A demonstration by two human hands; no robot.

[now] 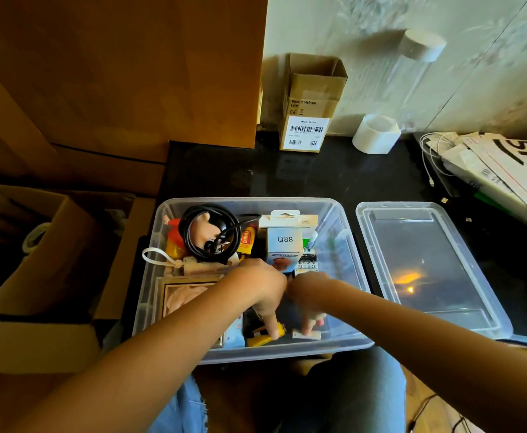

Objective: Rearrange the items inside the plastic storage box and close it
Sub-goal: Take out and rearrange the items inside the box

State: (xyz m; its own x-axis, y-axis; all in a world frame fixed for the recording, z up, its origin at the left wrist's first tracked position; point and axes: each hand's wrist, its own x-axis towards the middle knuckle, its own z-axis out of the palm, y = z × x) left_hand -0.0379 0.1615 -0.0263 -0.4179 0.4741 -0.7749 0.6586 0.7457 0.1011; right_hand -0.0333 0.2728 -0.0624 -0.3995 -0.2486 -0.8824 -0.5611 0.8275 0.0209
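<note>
Plastic box (346,254), two hands inside.

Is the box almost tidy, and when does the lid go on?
Not yet. Done so far: the black cable and the Q88 box sit neatly at the back of the plastic storage box. Right now both hands are down in the front corner, the left hand touching a yellow item, the right hand at a small white piece. Still left: the lid lies beside the box, waiting.
</note>
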